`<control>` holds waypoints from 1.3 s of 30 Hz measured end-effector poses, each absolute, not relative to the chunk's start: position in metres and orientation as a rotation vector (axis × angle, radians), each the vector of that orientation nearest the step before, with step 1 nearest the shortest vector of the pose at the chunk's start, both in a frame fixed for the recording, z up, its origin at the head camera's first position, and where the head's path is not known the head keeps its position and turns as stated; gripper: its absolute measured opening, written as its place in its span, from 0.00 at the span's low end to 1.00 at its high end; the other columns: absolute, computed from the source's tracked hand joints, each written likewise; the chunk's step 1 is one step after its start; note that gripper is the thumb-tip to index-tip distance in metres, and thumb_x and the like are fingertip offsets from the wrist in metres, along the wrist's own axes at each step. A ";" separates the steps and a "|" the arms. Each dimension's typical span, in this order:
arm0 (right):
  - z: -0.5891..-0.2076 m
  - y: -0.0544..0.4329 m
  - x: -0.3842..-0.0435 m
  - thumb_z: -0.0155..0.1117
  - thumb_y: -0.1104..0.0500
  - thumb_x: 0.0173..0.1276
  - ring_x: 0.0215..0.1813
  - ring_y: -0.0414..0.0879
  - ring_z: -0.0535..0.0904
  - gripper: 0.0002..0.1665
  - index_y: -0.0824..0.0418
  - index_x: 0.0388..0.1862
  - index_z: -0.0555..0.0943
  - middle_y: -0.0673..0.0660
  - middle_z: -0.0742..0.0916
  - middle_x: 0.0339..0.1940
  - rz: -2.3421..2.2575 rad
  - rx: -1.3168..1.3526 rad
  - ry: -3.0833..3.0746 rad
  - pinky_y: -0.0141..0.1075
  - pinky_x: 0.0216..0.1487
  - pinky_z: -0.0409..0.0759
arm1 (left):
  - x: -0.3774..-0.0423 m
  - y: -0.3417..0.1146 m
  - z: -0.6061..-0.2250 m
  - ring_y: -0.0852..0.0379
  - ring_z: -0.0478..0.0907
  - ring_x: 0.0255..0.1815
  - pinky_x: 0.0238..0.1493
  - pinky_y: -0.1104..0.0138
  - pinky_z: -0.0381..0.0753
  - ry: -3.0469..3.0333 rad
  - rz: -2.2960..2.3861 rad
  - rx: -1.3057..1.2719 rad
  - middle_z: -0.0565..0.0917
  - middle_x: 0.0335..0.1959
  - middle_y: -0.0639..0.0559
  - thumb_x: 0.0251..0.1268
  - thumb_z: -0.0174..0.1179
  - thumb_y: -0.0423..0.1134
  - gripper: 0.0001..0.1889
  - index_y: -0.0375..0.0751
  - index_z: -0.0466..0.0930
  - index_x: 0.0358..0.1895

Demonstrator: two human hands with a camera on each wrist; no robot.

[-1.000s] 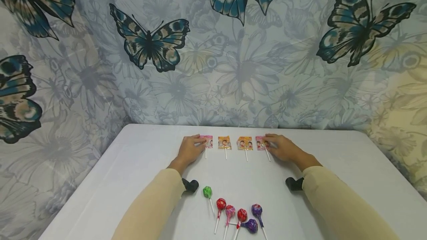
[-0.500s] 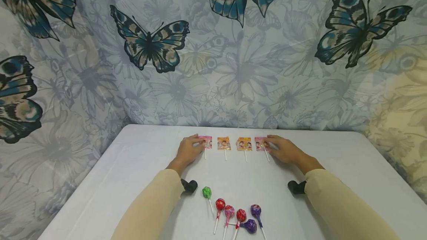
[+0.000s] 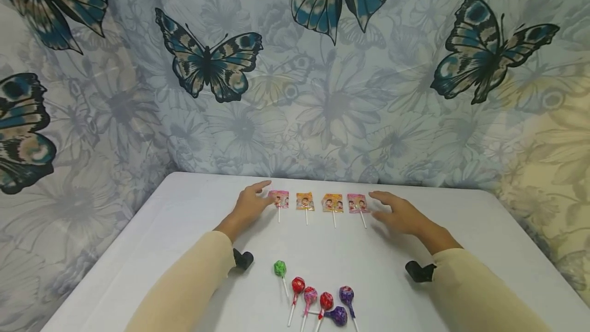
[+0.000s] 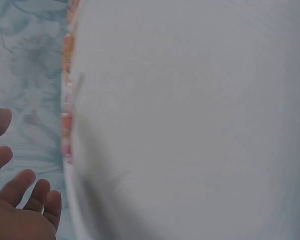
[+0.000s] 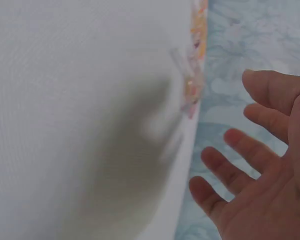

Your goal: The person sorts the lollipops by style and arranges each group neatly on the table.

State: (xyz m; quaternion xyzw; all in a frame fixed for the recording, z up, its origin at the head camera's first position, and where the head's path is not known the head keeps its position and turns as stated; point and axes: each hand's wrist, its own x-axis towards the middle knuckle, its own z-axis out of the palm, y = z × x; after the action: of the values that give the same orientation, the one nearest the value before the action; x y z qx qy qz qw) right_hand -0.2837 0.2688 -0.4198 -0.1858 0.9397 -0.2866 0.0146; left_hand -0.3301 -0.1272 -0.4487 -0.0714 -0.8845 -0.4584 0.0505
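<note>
Flat wrapped lollipops lie in a row near the table's back edge in the head view: a pink one (image 3: 281,199) at the left end, two orange ones (image 3: 304,202) (image 3: 333,203) between, and another pink one (image 3: 357,203) at the right end. My left hand (image 3: 250,204) is beside the left pink lollipop, its thumb overlapping that wrapper's edge in this view. Just right of the right pink lollipop is my right hand (image 3: 400,214), fingers spread and holding nothing. Both wrist views show loosely extended, empty fingers (image 4: 20,187) (image 5: 250,150), with the row blurred along the table edge.
Nearer the person lie several round lollipops: a green one (image 3: 279,268), red ones (image 3: 298,285) (image 3: 326,301), a pink one (image 3: 310,294) and purple ones (image 3: 346,293) (image 3: 339,315). A butterfly-patterned wall covering (image 3: 332,117) stands behind the white table (image 3: 184,204).
Both hands have let go of the end lollipops and drawn outward, left hand to the left and right hand to the right. The row keeps its arrangement; the head view shifts slightly.
</note>
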 end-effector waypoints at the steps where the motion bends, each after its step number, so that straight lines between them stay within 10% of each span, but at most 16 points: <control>1: -0.416 0.268 -0.281 0.61 0.57 0.70 0.63 0.70 0.67 0.33 0.68 0.70 0.66 0.70 0.68 0.68 -0.900 -0.582 2.936 0.64 0.60 0.62 | -0.328 -0.128 -0.442 0.39 0.68 0.64 0.61 0.46 0.66 -2.689 -1.391 -0.226 0.73 0.62 0.37 0.62 0.65 0.41 0.27 0.43 0.73 0.66; 22: -0.368 0.256 -0.194 0.63 0.52 0.70 0.65 0.66 0.66 0.37 0.66 0.71 0.65 0.66 0.69 0.69 -1.039 -0.828 3.051 0.62 0.54 0.70 | -0.233 -0.139 -0.370 0.49 0.68 0.62 0.54 0.52 0.71 -2.429 -1.310 -0.514 0.73 0.65 0.51 0.63 0.65 0.42 0.28 0.44 0.72 0.67; 31: -0.367 0.241 -0.148 0.68 0.57 0.65 0.65 0.38 0.66 0.38 0.53 0.72 0.66 0.52 0.72 0.68 -1.170 -0.916 3.097 0.36 0.53 0.74 | -0.191 -0.140 -0.374 0.52 0.70 0.60 0.53 0.52 0.72 -2.342 -1.367 -0.475 0.75 0.63 0.53 0.60 0.67 0.40 0.27 0.46 0.75 0.64; 39: -0.378 0.222 -0.124 0.73 0.66 0.58 0.61 0.40 0.71 0.41 0.53 0.70 0.70 0.50 0.75 0.65 -1.372 -1.018 3.094 0.27 0.51 0.71 | -0.168 -0.131 -0.393 0.54 0.71 0.59 0.52 0.53 0.73 -2.312 -1.399 -0.480 0.76 0.61 0.55 0.59 0.68 0.37 0.26 0.45 0.76 0.63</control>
State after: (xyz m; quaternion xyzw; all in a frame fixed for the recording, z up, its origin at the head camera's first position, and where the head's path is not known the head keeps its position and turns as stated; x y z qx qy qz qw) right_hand -0.1236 0.2221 -0.3777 -0.2825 0.8585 -0.3808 -0.1953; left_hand -0.1677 -0.1306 -0.3929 -0.1713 -0.8258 -0.4997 0.1973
